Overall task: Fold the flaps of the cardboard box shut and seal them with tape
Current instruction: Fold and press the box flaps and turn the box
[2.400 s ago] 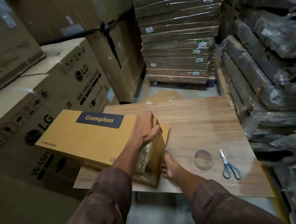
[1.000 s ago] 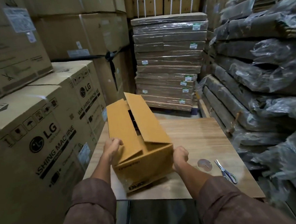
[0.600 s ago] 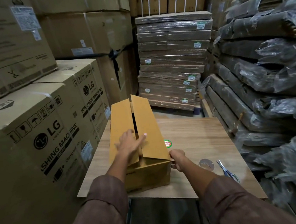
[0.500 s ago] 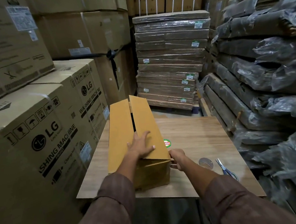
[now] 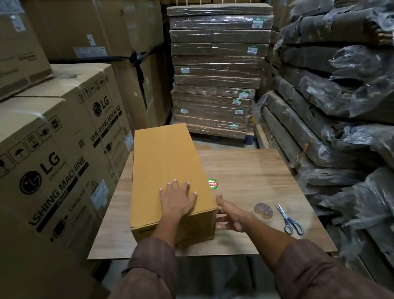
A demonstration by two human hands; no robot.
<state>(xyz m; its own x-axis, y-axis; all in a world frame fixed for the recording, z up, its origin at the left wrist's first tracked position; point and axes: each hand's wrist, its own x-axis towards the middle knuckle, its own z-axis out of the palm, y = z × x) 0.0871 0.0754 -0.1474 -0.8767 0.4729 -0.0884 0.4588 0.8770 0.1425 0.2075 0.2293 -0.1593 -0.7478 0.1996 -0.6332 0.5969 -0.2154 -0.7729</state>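
The box [image 5: 167,174] lies lengthwise on the left part of the table [image 5: 251,169], both top flaps folded flat and meeting along a seam down the middle. The left hand [image 5: 178,198] presses palm-down with spread fingers on the near end of the seam, gripping nothing. The right hand [image 5: 230,218] rests open against the box's near right corner, also holding nothing. The tape [image 5: 262,211] sits on the table just right of that hand, with scissors [image 5: 290,219] beyond it. No tape is on the seam yet. If the left hand lifts while the right fetches the tape, the flaps will likely spring up. A one-handed strip may also go on crooked or wrinkled.
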